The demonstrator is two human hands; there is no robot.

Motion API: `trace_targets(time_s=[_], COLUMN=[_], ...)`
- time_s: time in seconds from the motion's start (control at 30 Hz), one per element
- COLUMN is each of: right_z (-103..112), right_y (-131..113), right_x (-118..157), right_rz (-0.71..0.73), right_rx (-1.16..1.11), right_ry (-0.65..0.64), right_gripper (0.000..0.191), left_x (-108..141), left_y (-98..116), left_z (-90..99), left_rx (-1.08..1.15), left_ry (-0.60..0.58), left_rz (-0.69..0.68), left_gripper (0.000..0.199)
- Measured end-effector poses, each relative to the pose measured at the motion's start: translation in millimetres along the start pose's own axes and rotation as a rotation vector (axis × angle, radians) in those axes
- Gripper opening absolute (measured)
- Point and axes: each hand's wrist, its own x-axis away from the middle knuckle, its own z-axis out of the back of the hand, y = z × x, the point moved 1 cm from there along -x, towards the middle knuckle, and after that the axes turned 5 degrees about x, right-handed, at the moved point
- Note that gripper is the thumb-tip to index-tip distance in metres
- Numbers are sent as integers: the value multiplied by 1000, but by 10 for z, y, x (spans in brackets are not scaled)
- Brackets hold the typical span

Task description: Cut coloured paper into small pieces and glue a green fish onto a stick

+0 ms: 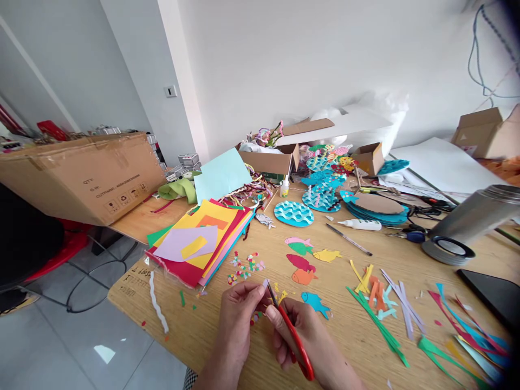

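Note:
Red-handled scissors (298, 346) are gripped in my right hand (303, 325), their blades pointing up and left. My left hand (239, 309) pinches a small lilac paper piece (265, 283) between thumb and forefinger, right at the scissor tips. Beyond my hands lie paper fish: a yellow one (327, 255), a crimson one (299, 263), an orange one (304, 277) and a blue one (314, 303), with pink and green ones overlapping behind. Tiny coloured paper dots (246, 266) are scattered left of the fish. Some dots lie partly hidden under my hands.
Coloured paper sheets (187, 244) are stacked at left. Cut paper strips (377, 319) lie at right, near a dark phone (493, 295) and a metal flask (479, 216). Behind are wavy blue discs (293, 213), a glue bottle (361, 224), a pen (348, 239) and a large carton (85, 173).

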Motion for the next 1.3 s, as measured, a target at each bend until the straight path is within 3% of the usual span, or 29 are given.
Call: trace_targets(time_s=[1.3], right_z=[-9], right_y=[43], right_x=[-30], right_rz=[-23], right_rx=[-42], right_ry=[20], right_gripper=[54], left_x=[-5], left_y=[-42], left_z=[8], left_rx=[-3], left_ry=[-35], left_rz=[7], left_gripper=[18])
